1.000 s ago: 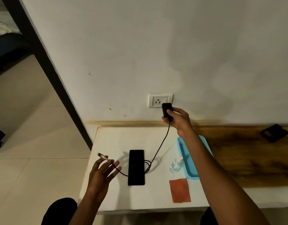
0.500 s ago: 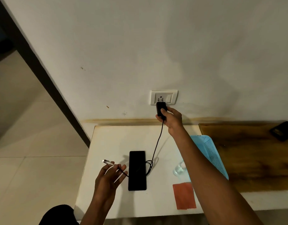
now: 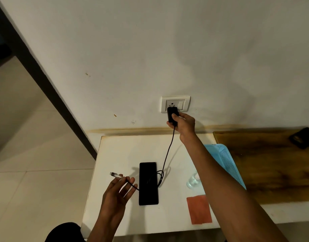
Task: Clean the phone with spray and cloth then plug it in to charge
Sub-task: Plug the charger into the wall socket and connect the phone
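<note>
My right hand (image 3: 182,124) is up at the wall, fingers and thumb pinched around the black charger (image 3: 172,114), whose top end sits against the white socket (image 3: 175,104) just below its holes; I cannot tell whether the pins are seated. From the charger the black cable (image 3: 168,151) hangs down to the white table (image 3: 118,154), loops beside the phone, runs across it and comes up into my left hand (image 3: 118,193). That hand is held low over the table's left side with the fingers loosely spread, the cable lying across the fingertips and its silver plug (image 3: 116,175) sticking out past them to the left, free in the air. The phone (image 3: 148,183) lies flat on the table, dark screen up, just to the right of my left hand and not connected to the plug. The orange cloth (image 3: 199,209) lies flat near the table's front edge. The clear spray bottle (image 3: 192,181) shows partly behind my right forearm, next to the blue basket (image 3: 225,158).
</note>
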